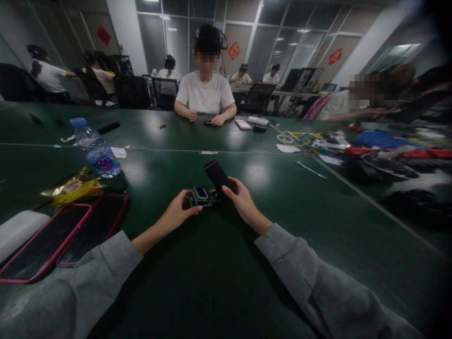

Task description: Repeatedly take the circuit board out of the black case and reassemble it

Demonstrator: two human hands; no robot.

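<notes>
My left hand (178, 211) is closed on the near left edge of a small green circuit board (204, 196) with a blue-grey display, which rests on the dark green table (219, 263). My right hand (243, 201) grips a black rectangular cover (219, 176), tilted up and away just to the right of the board. Both forearms wear grey sleeves.
At the left lie two red-edged phones (67, 235), a white case (17, 230), a yellow snack bag (74, 187) and a water bottle (97, 150). A wrench (311, 170) and a heap of cables and tools (353, 146) lie at the right. A person in white (205, 92) sits opposite.
</notes>
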